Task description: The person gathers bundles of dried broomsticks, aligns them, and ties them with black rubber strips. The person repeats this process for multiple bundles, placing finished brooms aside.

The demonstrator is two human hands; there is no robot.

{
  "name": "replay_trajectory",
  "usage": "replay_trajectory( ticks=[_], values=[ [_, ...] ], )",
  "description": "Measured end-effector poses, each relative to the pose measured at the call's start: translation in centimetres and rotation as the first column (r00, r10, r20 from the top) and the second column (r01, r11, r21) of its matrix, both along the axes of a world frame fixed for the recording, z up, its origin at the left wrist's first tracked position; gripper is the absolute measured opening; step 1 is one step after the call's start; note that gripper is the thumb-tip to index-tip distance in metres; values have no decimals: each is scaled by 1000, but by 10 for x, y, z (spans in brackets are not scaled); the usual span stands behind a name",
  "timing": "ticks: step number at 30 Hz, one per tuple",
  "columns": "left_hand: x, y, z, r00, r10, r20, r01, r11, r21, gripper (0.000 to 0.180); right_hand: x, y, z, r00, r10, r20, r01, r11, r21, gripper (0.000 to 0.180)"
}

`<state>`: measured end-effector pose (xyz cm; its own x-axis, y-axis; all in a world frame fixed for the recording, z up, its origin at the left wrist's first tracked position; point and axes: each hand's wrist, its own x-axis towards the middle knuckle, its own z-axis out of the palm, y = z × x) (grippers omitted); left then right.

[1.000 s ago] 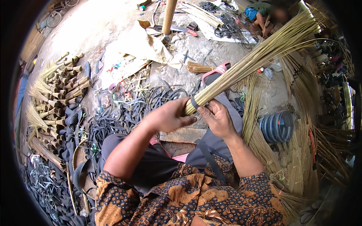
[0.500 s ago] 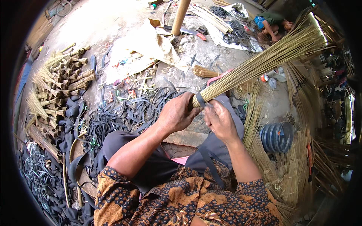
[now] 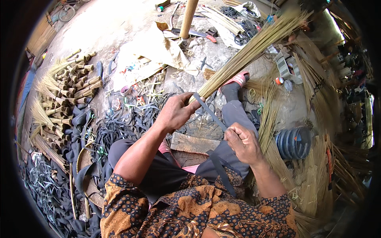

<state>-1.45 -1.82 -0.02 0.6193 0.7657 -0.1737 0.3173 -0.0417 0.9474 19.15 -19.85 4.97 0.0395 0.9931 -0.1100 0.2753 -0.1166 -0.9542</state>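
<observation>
A long bundle of thin straw-coloured sticks [image 3: 242,55] slants up to the far right, its bristly end fanned out. Around its near end my left hand [image 3: 177,111] is closed, thumb on top. A dark grey rubber strip [image 3: 212,113] lies across the bundle beside that thumb and runs taut down to my right hand [image 3: 243,143]. The right fingers are curled in a fist on the strip, apart from the bundle. A loose dark length of strip [image 3: 220,172] hangs over my lap below the right hand.
Tied stick bundles [image 3: 65,91] are heaped at the left. Dark rubber strips [image 3: 131,119] litter the floor before me. A wooden board [image 3: 195,143] lies between my legs. At the right are a clear ribbed plastic container [image 3: 293,142] and loose sticks [image 3: 309,178]. A knife [image 3: 200,34] lies farther off.
My right hand has moved away from the bundle, down and to the right, stretching the strip out. The bundle and my left hand have shifted slightly left.
</observation>
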Motion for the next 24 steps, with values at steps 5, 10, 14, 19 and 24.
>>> replay_trajectory(
  ticks=[5,10,14,19,24],
  values=[
    [-1,-12,10,849,-156,506,350,882,-315,42,18,14,-19,986,6,167,-4,1000,-10,12],
    [6,-26,21,719,-259,645,665,529,-528,43,31,53,-30,905,93,415,-259,895,364,18],
    [11,-26,23,792,-270,548,533,744,-403,33,33,71,-6,837,93,539,-259,936,240,21],
    [10,-19,21,991,-128,-29,131,970,204,40,18,66,48,599,278,751,-293,949,-117,25],
    [14,-22,7,991,-82,-110,119,915,386,42,-2,93,53,495,-67,866,-413,859,303,16]
  ],
)
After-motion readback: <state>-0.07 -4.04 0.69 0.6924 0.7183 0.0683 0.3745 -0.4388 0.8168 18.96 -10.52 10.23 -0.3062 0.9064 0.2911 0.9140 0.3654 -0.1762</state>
